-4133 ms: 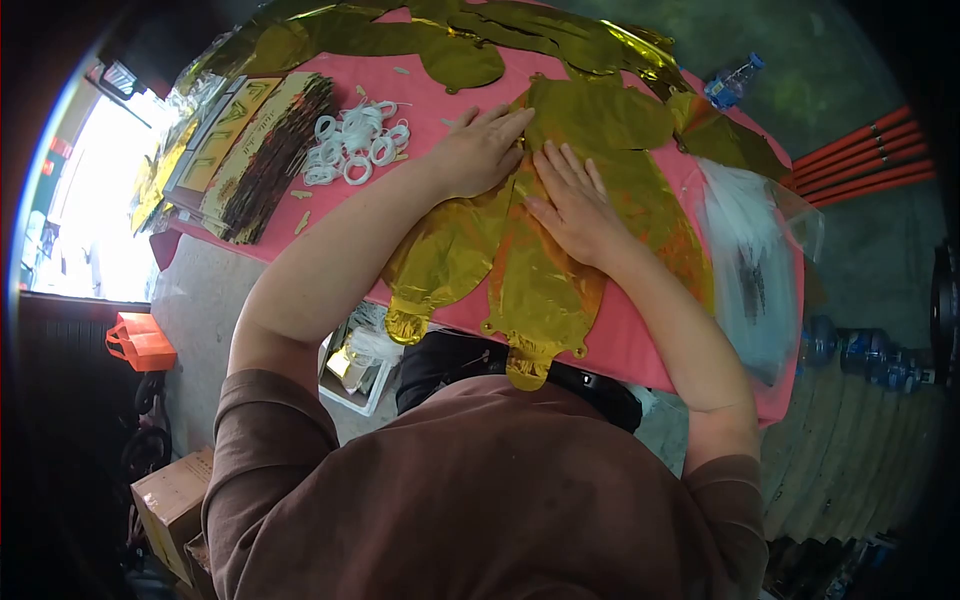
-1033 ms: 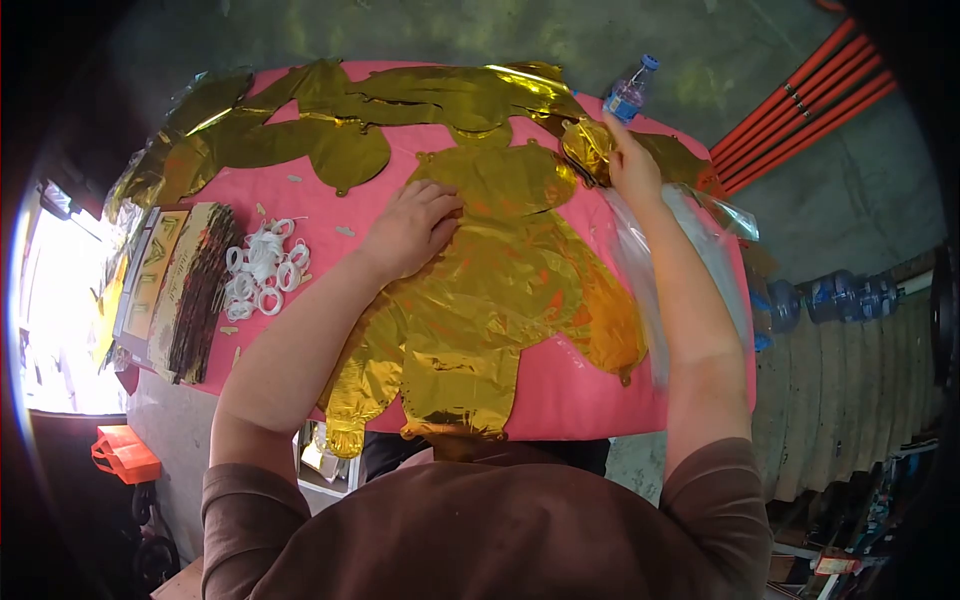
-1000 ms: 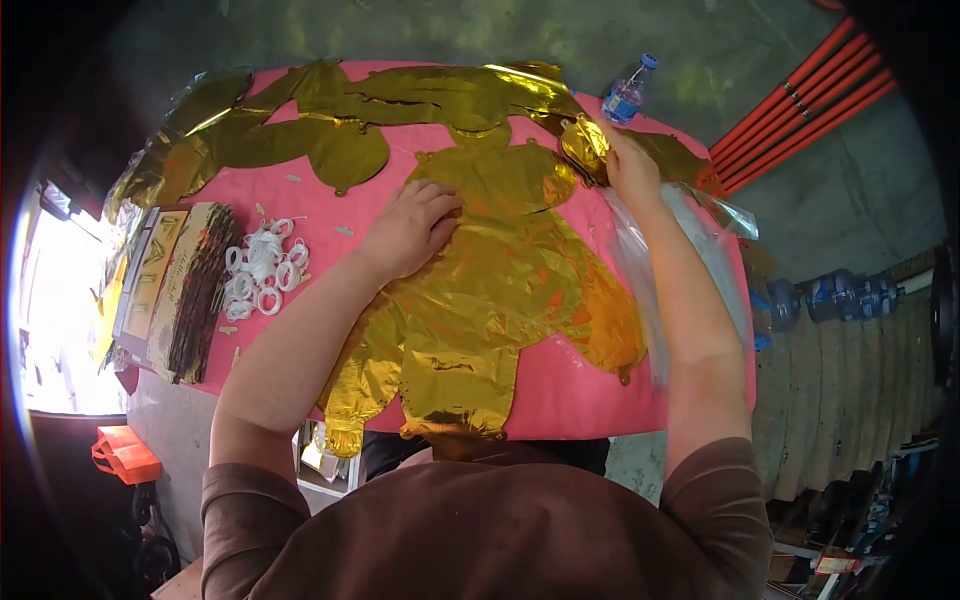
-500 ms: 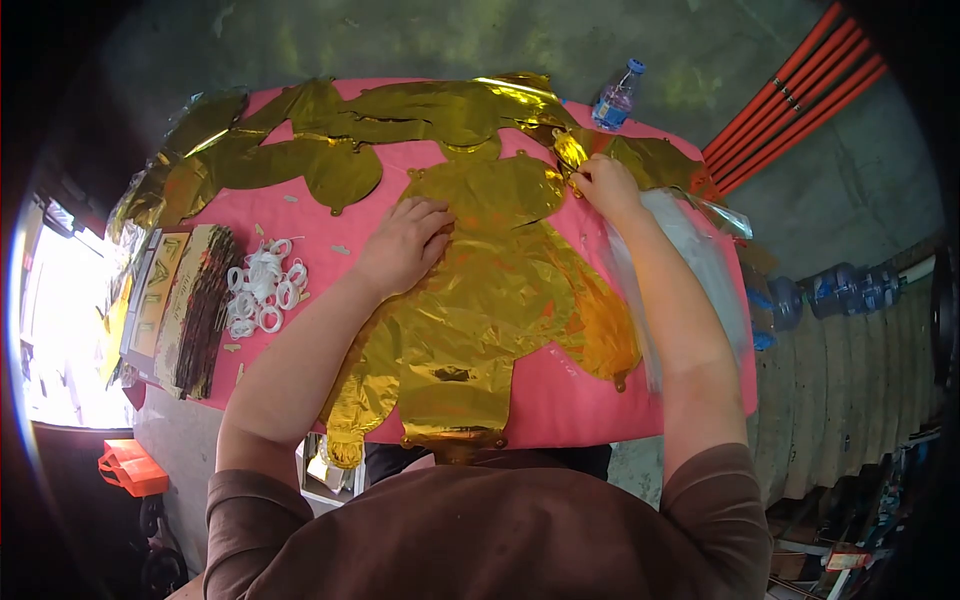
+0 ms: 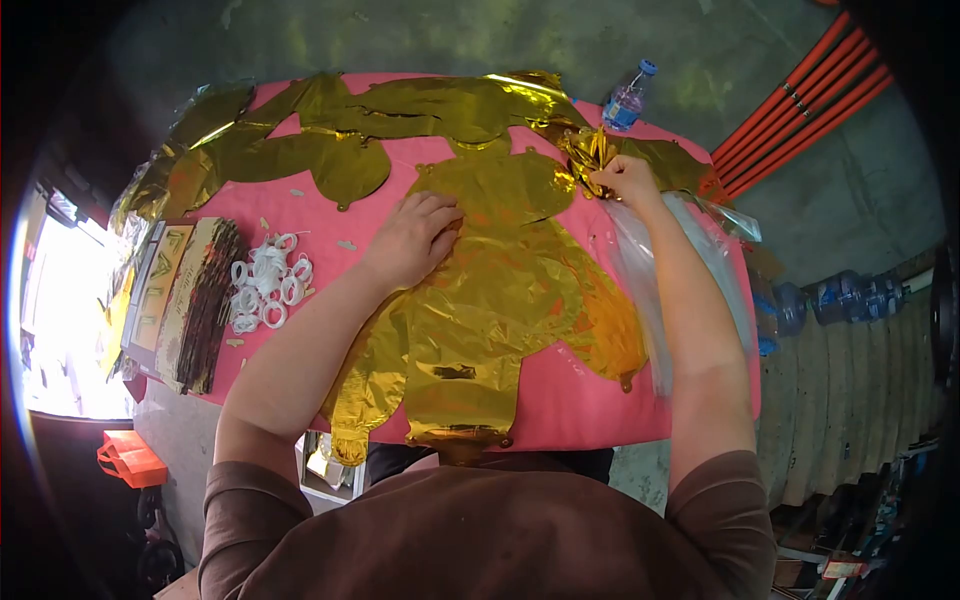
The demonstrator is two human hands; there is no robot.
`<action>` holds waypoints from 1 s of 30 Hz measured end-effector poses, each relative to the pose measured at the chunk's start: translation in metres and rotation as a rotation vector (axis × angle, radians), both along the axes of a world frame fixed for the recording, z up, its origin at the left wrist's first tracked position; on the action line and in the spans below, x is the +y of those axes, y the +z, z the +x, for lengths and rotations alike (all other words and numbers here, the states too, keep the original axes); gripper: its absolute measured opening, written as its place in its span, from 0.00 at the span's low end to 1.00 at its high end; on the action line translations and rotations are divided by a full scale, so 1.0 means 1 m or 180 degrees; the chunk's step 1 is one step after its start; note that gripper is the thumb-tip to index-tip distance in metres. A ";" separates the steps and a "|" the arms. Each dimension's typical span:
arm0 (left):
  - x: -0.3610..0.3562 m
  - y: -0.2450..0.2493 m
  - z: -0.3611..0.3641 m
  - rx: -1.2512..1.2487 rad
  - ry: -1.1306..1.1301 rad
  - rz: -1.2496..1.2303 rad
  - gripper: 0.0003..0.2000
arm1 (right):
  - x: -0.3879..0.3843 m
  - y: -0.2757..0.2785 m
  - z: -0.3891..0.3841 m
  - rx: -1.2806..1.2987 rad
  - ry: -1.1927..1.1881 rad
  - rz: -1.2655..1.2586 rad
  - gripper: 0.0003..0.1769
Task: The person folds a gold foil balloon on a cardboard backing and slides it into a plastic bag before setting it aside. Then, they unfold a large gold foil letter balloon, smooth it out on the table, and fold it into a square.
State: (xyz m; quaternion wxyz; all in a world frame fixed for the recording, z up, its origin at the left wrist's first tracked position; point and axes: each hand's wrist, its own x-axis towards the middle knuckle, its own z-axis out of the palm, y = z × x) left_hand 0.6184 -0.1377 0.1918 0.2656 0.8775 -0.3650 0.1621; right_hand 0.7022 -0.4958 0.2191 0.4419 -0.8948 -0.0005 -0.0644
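A large gold foil balloon [image 5: 470, 300], uninflated, lies spread over the pink-covered table. My left hand [image 5: 414, 238] rests on its upper left part, fingers stretched out over the foil. At the balloon's upper right, my right hand [image 5: 630, 181] pinches a crumpled gold foil part [image 5: 590, 152] between thumb and fingers. Which piece of foil that part belongs to, I cannot tell. An orange-tinted foil lobe [image 5: 612, 335] hangs toward the lower right of the spread balloon.
More flat gold foil balloons [image 5: 345, 170] line the far edge of the pink table cover [image 5: 570, 410]. White ribbon rolls [image 5: 270, 283] and stacked printed cards [image 5: 190, 305] sit on the left. Clear plastic bags [image 5: 640, 265] lie under my right forearm. A bottle [image 5: 628, 98] stands at the far right.
My right hand has shifted slightly right and up, and the gold foil at its fingers is now bunched up wider. My left hand stays on the balloon. The view has shifted slightly.
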 end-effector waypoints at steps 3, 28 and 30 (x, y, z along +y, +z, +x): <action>0.000 0.001 0.000 -0.0023 -0.0027 -0.0010 0.13 | -0.007 0.002 0.002 0.0190 0.0115 0.0263 0.13; 0.001 0.000 0.003 0.0063 -0.0056 -0.0009 0.13 | 0.005 -0.001 0.006 0.0160 -0.0222 0.0132 0.16; 0.001 -0.001 0.004 0.0035 -0.0070 -0.0010 0.13 | 0.009 0.002 0.002 0.0286 -0.0290 0.0322 0.17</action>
